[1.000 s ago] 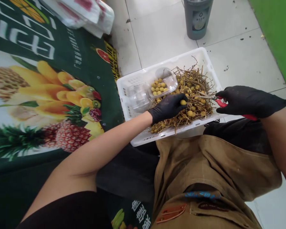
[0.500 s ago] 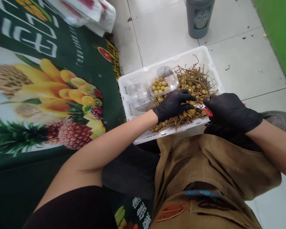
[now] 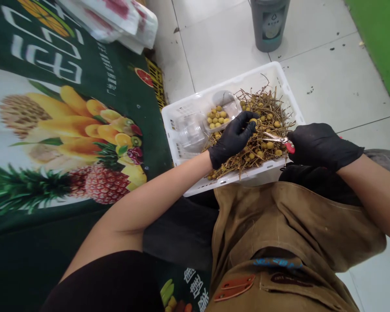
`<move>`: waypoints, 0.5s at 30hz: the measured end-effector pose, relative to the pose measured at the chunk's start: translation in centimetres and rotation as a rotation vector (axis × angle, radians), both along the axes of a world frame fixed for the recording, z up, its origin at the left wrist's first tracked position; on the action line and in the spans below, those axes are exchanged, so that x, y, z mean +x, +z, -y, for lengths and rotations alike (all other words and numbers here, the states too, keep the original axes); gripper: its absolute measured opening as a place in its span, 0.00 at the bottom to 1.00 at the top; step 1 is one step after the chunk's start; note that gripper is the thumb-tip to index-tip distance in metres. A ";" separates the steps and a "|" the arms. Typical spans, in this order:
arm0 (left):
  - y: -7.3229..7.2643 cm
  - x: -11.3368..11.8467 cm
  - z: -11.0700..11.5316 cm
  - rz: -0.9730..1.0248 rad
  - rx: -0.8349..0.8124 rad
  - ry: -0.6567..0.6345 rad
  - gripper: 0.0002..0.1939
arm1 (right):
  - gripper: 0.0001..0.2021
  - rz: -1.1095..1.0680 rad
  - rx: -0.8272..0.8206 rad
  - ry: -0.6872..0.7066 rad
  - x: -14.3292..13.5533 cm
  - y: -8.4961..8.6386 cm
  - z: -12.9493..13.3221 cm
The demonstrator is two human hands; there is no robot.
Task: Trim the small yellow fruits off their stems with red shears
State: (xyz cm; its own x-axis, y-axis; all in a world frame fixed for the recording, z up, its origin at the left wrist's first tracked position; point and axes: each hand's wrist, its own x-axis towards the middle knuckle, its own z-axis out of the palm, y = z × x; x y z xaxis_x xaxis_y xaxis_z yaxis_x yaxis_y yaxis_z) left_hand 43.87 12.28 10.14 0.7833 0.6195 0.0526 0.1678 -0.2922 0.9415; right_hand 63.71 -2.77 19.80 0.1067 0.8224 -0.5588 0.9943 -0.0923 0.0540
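Observation:
My left hand (image 3: 235, 136), in a black glove, pinches a round yellow-brown longan (image 3: 253, 121) between thumb and fingers, above the pile. Red-handled snips (image 3: 276, 138) are gripped in my gloved right hand (image 3: 323, 145), their blades pointing left over the stems. Beneath both hands lies a heap of longans on dry twigs (image 3: 263, 147) inside a white plastic basket (image 3: 282, 76). A clear plastic box (image 3: 237, 113), partly filled with loose longans (image 3: 217, 116), sits in the basket just beyond my left hand.
Further clear plastic containers (image 3: 190, 130) stand at the basket's left end. A grey bin (image 3: 269, 26) is on the tiled floor beyond. To the left hangs a green fruit-printed banner (image 3: 117, 65), with white plastic bags (image 3: 130, 21) at its far end. A brown apron (image 3: 256, 225) covers my lap.
My left hand has lifted away from the snips, up and slightly left toward the clear box, with a longan in its fingers. My right hand has shifted slightly right with the snips.

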 end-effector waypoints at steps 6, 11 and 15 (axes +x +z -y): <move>-0.4 1.6 1.4 -0.144 -0.228 -0.194 0.22 | 0.20 0.045 0.041 -0.059 2.3 0.8 0.1; -0.7 3.1 3.7 -0.641 0.608 -0.343 0.22 | 0.21 0.037 0.057 -0.068 3.6 0.6 0.2; -1.1 3.4 3.8 -0.776 0.704 -0.391 0.19 | 0.21 0.014 0.061 -0.062 3.5 0.7 0.5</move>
